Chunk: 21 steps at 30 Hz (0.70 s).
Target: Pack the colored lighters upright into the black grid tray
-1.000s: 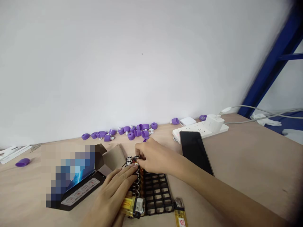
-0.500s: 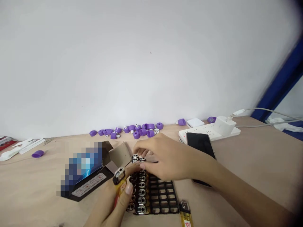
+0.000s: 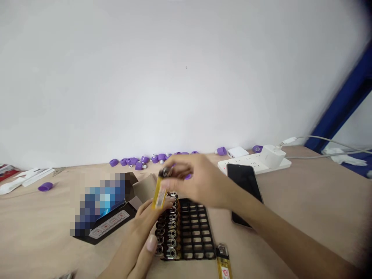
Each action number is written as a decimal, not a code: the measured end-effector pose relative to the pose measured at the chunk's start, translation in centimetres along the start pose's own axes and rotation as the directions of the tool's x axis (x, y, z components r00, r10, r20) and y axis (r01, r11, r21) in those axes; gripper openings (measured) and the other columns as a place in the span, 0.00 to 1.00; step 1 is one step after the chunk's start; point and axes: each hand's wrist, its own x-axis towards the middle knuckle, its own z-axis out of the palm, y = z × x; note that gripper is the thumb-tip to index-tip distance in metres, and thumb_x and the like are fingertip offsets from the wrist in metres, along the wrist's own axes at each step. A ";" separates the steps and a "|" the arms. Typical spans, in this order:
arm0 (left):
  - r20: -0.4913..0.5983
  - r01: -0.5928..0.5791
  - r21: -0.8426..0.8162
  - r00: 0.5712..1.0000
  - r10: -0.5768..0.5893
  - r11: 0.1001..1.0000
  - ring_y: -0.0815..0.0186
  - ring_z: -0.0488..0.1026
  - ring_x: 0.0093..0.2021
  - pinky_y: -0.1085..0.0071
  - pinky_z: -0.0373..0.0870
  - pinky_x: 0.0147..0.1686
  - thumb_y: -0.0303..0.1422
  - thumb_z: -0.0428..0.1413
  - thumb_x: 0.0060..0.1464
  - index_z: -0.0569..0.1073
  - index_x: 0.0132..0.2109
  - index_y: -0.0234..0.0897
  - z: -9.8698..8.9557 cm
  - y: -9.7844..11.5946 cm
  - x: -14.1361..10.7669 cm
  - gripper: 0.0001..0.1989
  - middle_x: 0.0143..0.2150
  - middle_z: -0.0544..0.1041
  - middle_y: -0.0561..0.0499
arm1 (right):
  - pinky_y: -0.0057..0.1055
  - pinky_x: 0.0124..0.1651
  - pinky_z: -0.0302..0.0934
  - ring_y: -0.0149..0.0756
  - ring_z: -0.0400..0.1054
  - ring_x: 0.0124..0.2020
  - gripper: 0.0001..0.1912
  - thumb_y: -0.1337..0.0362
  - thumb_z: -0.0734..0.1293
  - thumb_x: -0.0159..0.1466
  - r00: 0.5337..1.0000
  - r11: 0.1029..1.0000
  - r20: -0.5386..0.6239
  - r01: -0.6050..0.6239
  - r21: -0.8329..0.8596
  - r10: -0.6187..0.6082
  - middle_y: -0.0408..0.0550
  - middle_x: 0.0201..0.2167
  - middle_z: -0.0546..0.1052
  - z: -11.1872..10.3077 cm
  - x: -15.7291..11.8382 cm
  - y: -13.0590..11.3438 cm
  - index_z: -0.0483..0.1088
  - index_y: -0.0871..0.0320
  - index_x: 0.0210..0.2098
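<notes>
My right hand (image 3: 200,180) is raised above the far end of the black grid tray (image 3: 198,232), pinching a yellow lighter (image 3: 159,195) by its dark top. The lighter is slightly tilted and blurred by motion. Below it, my left hand (image 3: 136,232) reaches along the tray's left side, fingers stretched out and fingertips on the standing lighters (image 3: 172,234), thumb apart. Those lighters fill the left columns of the tray, metal tops up; the right columns show open slots. Another yellow lighter (image 3: 223,261) lies by the tray's near right corner.
Left of the tray lies an open black and blue box (image 3: 112,224), its flap toward the tray. A phone (image 3: 244,190) leans on a white power strip (image 3: 241,162) at right. Several purple caps (image 3: 139,166) line the wall. White papers (image 3: 31,178) lie far left.
The yellow lighter has passed from my left hand to my right hand, which has lifted off the tray and moved slightly up. My left thumb and fingers have parted.
</notes>
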 end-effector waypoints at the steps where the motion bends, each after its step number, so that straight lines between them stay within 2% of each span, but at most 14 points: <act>1: 0.013 -0.023 0.015 1.000 0.023 1.000 0.51 0.67 0.63 0.53 0.71 0.58 0.39 0.43 0.68 0.55 0.69 0.50 -0.1 0.2 0.2 0.25 0.65 0.68 0.49 | 0.27 0.36 0.65 0.31 0.74 0.32 0.05 0.64 0.69 0.63 0.995 0.998 -0.099 -0.024 -0.065 0.017 0.43 0.31 0.80 -0.5 0.3 0.3 0.74 0.57 0.39; 3: 0.033 -0.082 0.052 0.996 0.080 0.995 0.51 0.65 0.64 0.51 0.66 0.62 0.39 0.46 0.67 0.53 0.70 0.48 -0.2 0.7 0.7 0.26 0.66 0.67 0.48 | 0.27 0.34 0.62 0.32 0.73 0.30 0.04 0.66 0.67 0.64 0.974 0.957 -0.218 -0.116 -0.266 0.057 0.44 0.29 0.80 -0.9 0.7 1.4 0.74 0.58 0.37; 5: 0.041 -0.130 0.091 0.991 0.127 0.987 0.51 0.65 0.65 0.51 0.62 0.64 0.39 0.48 0.66 0.52 0.70 0.46 -0.1 0.9 0.9 0.28 0.67 0.66 0.46 | 0.27 0.32 0.59 0.33 0.71 0.29 0.05 0.67 0.66 0.64 0.972 0.871 -0.206 -0.195 -0.451 0.111 0.47 0.30 0.80 -0.7 0.9 2.7 0.75 0.59 0.36; 7: 0.057 -0.156 0.119 0.987 0.150 0.981 0.50 0.65 0.64 0.51 0.62 0.64 0.40 0.48 0.65 0.51 0.70 0.45 0.1 0.9 0.9 0.29 0.67 0.66 0.45 | 0.28 0.28 0.55 0.32 0.68 0.26 0.07 0.68 0.65 0.63 0.979 0.817 -0.144 -0.199 -0.541 0.143 0.48 0.27 0.78 0.1 0.9 3.7 0.76 0.59 0.32; 12: 0.055 -0.161 0.158 0.987 0.154 0.974 0.50 0.65 0.64 0.52 0.63 0.63 0.41 0.48 0.65 0.51 0.70 0.44 0.3 0.6 0.7 0.30 0.66 0.67 0.44 | 0.28 0.23 0.46 0.28 0.58 0.18 0.12 0.69 0.64 0.61 0.988 0.808 -0.024 -0.140 -0.572 0.154 0.43 0.17 0.70 1.5 0.6 4.6 0.70 0.59 0.22; 18: 0.060 -0.154 0.183 0.988 0.145 0.971 0.50 0.66 0.63 0.53 0.66 0.61 0.42 0.48 0.65 0.51 0.71 0.46 0.2 0.7 0.6 0.30 0.66 0.67 0.45 | 0.28 0.25 0.49 0.29 0.62 0.21 0.14 0.68 0.62 0.65 0.986 0.799 0.055 -0.093 -0.594 0.155 0.45 0.21 0.73 1.5 0.2 4.4 0.71 0.59 0.24; 21: 0.059 -0.164 0.173 0.986 0.156 0.971 0.51 0.65 0.64 0.52 0.65 0.62 0.42 0.48 0.65 0.50 0.71 0.45 0.3 0.7 0.7 0.30 0.67 0.66 0.45 | 0.28 0.26 0.50 0.31 0.64 0.23 0.15 0.66 0.61 0.67 0.986 0.792 0.081 -0.067 -0.607 0.145 0.47 0.24 0.75 1.6 0.1 4.6 0.72 0.60 0.26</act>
